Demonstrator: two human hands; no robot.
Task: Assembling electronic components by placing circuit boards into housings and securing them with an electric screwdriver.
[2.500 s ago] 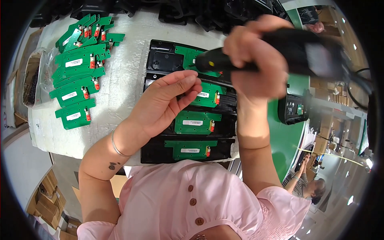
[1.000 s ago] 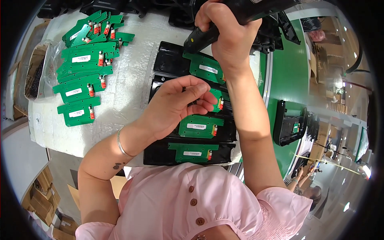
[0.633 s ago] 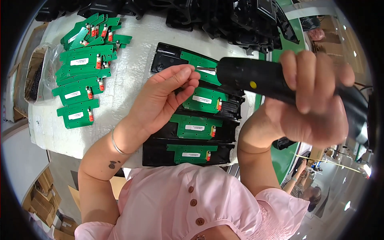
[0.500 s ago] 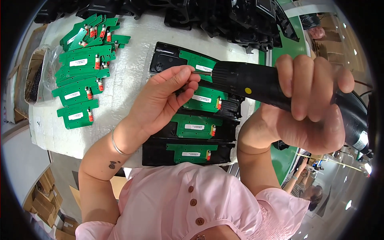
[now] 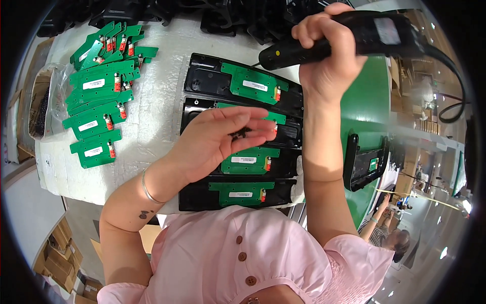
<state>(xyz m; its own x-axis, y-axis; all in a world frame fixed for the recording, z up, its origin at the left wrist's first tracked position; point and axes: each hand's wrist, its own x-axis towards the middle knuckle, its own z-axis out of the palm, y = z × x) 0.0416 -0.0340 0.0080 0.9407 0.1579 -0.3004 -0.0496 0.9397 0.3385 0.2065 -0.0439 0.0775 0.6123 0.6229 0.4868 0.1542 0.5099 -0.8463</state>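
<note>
My right hand (image 5: 331, 61) is wrapped round a black electric screwdriver (image 5: 288, 53), its thin bit aimed down at the far edge of a green circuit board (image 5: 240, 76). Whether the tip touches is hard to tell. That board lies in the farthest black plastic housing (image 5: 202, 78) of a row in front of me. My left hand (image 5: 215, 134) is cupped over the second housing, with small dark screws (image 5: 241, 134) in its curled fingers. Two nearer housings each carry a green board (image 5: 245, 160) with a white label and a red-and-white part. My left hand partly hides the second board.
Several loose green boards (image 5: 93, 83) lie overlapped on the white padded table (image 5: 157, 101). A plastic-lined box (image 5: 43, 104) of small dark pieces stands at far left. Black housings (image 5: 126, 12) crowd the back. Right, a green surface (image 5: 364, 101) bears another housing (image 5: 367, 162); a co-worker (image 5: 387, 235) is beyond.
My right hand has swung the screwdriver away and back from my left fingers to the farthest housing. My left hand has moved slightly nearer and off the bit, its fingers loosened, showing the screws.
</note>
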